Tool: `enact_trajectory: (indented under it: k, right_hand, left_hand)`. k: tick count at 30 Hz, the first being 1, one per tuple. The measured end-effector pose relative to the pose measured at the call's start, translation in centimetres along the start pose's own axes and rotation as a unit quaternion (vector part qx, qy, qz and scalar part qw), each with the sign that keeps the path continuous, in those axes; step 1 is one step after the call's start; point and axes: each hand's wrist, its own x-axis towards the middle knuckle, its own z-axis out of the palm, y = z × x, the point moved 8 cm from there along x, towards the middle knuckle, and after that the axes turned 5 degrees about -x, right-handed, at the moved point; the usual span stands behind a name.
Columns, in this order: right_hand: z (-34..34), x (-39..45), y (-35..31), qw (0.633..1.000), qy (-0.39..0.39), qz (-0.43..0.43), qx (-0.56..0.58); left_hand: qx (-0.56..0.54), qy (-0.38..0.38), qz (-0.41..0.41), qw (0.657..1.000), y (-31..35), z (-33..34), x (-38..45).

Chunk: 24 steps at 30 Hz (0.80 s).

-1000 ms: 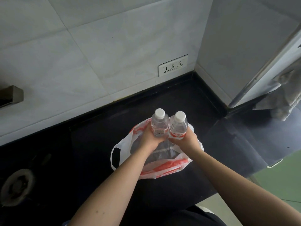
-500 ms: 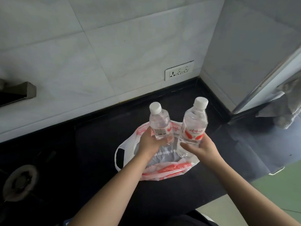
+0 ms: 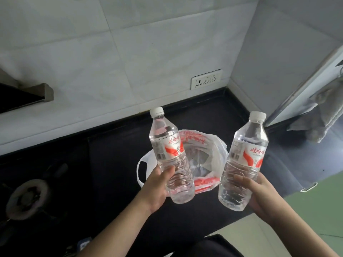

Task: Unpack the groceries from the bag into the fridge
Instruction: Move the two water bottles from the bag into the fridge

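My left hand (image 3: 156, 189) grips the lower body of a clear water bottle (image 3: 168, 145) with a white cap and a red-and-white label. A second bottle of the same kind (image 3: 246, 153) is held low down by my right hand (image 3: 258, 193). Both bottles are upright, slightly tilted, and lifted above a white-and-red plastic bag (image 3: 207, 156) that lies open on the black counter (image 3: 111, 164). I see nothing inside the bag's open mouth. At the right edge stands the white fridge side (image 3: 315, 78).
A tiled wall with a power socket (image 3: 206, 81) rises behind the counter. A gas burner (image 3: 27, 198) sits at the left. A grey cloth (image 3: 321, 115) hangs at the right by the fridge. Green floor (image 3: 319, 210) shows at the lower right.
Both hands have lifted their bottles up out of the bag and drawn them apart, the right one moving further right. The bag stays on the counter.
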Motion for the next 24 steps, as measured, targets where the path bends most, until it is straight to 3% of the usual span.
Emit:
enact_trajectory:
  k: [7, 10, 15, 24]
  right_hand:
    - [2.9, -2.2, -0.7, 0.996, 0.003, -0.046, -0.082]
    - [4.1, -3.6, -2.4, 0.973, 0.039, -0.099, -0.203]
    - [5.7, -5.5, -4.0, 0.921, 0.103, -0.151, -0.344]
    - [7.8, -7.1, -3.0, 0.917, 0.100, -0.183, -0.341]
  left_hand:
    - [0.062, -0.057, 0.057, 0.995, 1.2, 0.2, -3.1]
    - [0.100, -0.010, 0.074, 0.992, 1.2, -0.8, -4.0]
    - [0.198, 0.076, 0.171, 0.962, 3.5, -2.0, -6.4]
    - [0.327, 0.152, 0.288, 0.887, 7.4, -2.7, -11.4]
